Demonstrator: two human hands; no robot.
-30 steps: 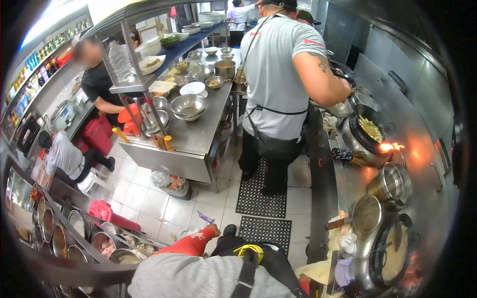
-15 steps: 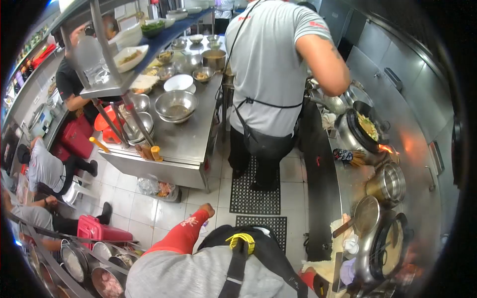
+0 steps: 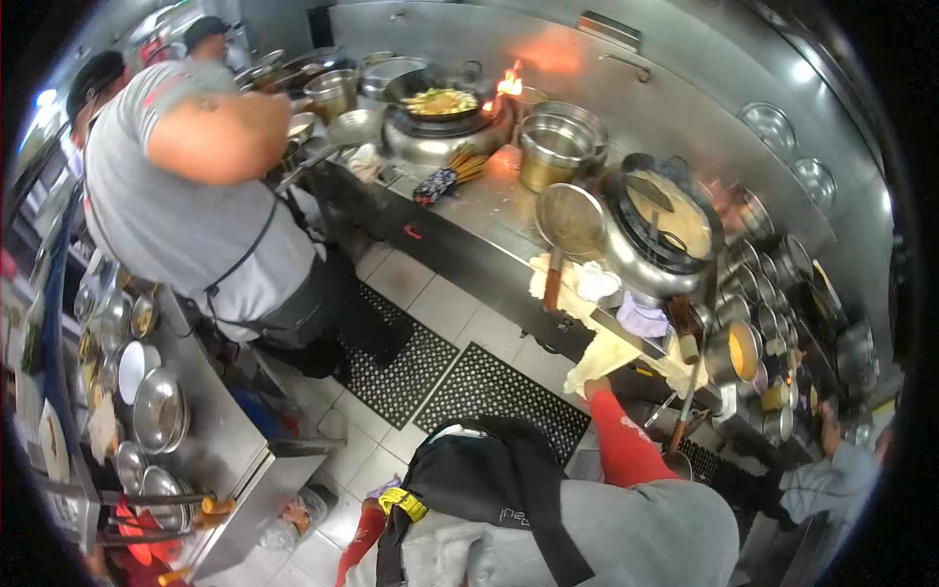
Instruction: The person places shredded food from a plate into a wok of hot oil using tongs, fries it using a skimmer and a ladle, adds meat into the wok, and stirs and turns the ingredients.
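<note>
My right hand (image 3: 593, 387) reaches forward from a red sleeve to a pale yellow cloth (image 3: 604, 356) hanging over the stove's front edge. The fingers look closed on the cloth's lower corner, though they are partly hidden. My left arm, in a red sleeve (image 3: 362, 540), hangs beside the black apron (image 3: 479, 465); its fingers cannot be made out. Above the cloth, a strainer (image 3: 571, 217) with a wooden handle lies on the counter. Beside it a wok (image 3: 675, 220) holds pale liquid and a ladle. A lilac cloth (image 3: 643, 316) lies near the wok.
A co-worker in a grey shirt (image 3: 186, 196) stands at the left by another wok (image 3: 437, 103) with food and flames beside it. Steel pots (image 3: 562, 147) stand between the woks. Black mats (image 3: 504, 396) cover the tiles. Another person's arm (image 3: 831, 479) shows at right.
My view has swung right, toward the stove. My right arm now extends forward with the hand at the yellow cloth. My left arm, stretched out before, is now lower and closer to my body.
</note>
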